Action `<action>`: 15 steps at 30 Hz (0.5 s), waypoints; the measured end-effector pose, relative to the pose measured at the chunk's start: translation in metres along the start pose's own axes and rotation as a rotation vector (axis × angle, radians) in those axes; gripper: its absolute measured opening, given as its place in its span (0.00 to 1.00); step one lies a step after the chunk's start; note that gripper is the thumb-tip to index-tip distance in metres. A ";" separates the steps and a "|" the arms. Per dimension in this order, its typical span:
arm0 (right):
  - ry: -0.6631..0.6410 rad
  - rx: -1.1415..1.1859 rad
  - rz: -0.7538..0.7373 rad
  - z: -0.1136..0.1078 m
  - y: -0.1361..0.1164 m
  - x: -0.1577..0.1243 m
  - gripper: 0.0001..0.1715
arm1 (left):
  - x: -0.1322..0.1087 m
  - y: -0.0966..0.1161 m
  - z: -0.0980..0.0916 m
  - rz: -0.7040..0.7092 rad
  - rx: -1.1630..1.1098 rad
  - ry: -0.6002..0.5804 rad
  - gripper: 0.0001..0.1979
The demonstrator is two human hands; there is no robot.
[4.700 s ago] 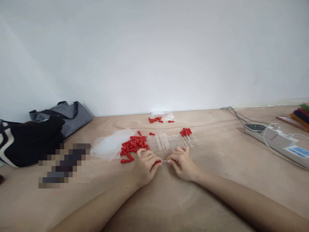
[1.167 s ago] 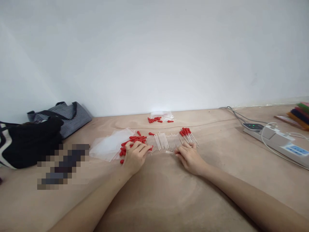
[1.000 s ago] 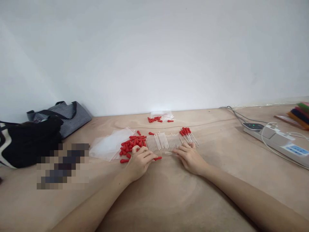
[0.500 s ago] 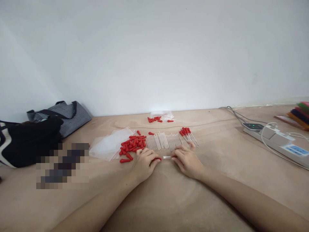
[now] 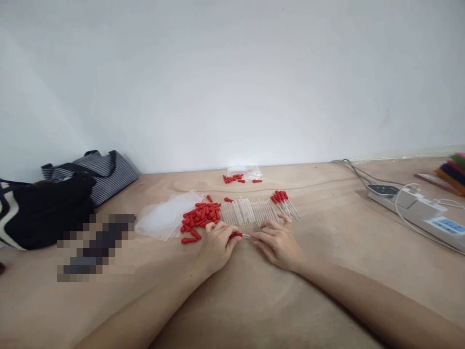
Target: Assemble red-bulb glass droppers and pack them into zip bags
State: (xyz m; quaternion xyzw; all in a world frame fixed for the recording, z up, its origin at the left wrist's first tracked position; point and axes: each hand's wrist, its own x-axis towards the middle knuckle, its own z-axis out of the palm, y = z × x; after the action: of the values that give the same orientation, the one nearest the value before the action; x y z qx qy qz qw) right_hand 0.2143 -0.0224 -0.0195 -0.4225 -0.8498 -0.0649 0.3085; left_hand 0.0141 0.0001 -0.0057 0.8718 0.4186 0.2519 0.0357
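My left hand (image 5: 219,245) is closed on a red rubber dropper bulb (image 5: 236,235), its mouth pointing right. My right hand (image 5: 278,244) pinches a thin clear glass tube (image 5: 246,236), whose left end meets the bulb's mouth; how far it sits inside cannot be seen. Behind the hands lies a row of bare glass tubes (image 5: 247,212) side by side. Left of the row is a heap of red bulbs (image 5: 199,216). Several droppers with red bulbs fitted (image 5: 285,203) lie together at the row's right end.
Clear zip bags (image 5: 165,215) lie left of the bulb heap. Farther back are more red bulbs (image 5: 232,179) and a small plastic bag (image 5: 244,171). A black bag (image 5: 47,208) and a striped bag (image 5: 109,179) stand at left. A power strip (image 5: 439,225) with cables lies at right.
My right hand has moved slightly left, bringing the glass tube up to the red bulb. The gap between them has closed. My left hand stays nearly in place, with more of the bulb showing.
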 end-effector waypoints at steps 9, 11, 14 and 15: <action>0.039 0.056 -0.041 0.002 0.000 0.002 0.12 | -0.002 0.004 -0.002 0.066 -0.062 -0.009 0.05; 0.039 0.042 -0.056 0.002 0.000 0.002 0.12 | -0.002 0.005 -0.002 0.073 -0.067 -0.006 0.05; 0.038 0.041 -0.048 0.002 -0.002 0.004 0.12 | -0.003 0.006 -0.002 0.090 -0.058 0.008 0.05; 0.036 0.046 -0.041 0.003 -0.003 0.004 0.12 | -0.003 0.006 -0.002 0.099 -0.052 0.017 0.05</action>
State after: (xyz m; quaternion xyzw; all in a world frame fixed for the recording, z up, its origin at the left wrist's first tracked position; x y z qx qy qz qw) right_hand 0.2091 -0.0208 -0.0187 -0.3964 -0.8540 -0.0592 0.3318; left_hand 0.0160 -0.0063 -0.0038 0.8880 0.3688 0.2713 0.0423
